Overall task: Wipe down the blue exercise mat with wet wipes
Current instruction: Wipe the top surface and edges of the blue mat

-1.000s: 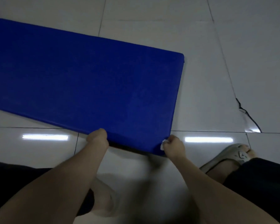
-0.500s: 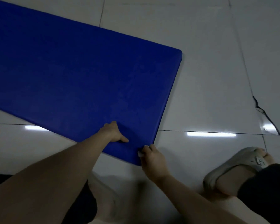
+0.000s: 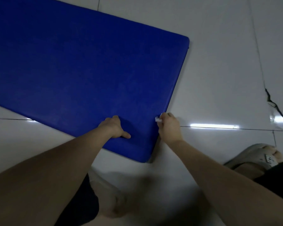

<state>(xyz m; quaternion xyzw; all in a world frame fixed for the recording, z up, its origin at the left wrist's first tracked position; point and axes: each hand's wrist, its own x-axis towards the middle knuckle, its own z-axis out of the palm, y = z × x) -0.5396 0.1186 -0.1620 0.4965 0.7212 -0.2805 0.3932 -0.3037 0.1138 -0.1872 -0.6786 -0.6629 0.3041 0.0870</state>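
Note:
The blue exercise mat [image 3: 82, 69] lies flat on the white tiled floor, running from the upper left to a near corner at the lower centre. My left hand [image 3: 115, 128] presses down on the mat near its front edge, thumb out to the right. My right hand [image 3: 169, 126] is at the mat's right side edge, fingers curled round a small white wet wipe [image 3: 158, 119] held against that edge. Most of the wipe is hidden inside the hand.
White glossy floor tiles [image 3: 219, 62] surround the mat, with a black crack [image 3: 274, 105] at the right. My right foot in a grey sandal [image 3: 258, 155] is at the lower right; my left foot [image 3: 111, 198] is below the mat's corner.
My right hand has slid with the wipe from the mat's near corner up along the right side edge. My left hand stays pressed on the mat. The view has come closer to the mat.

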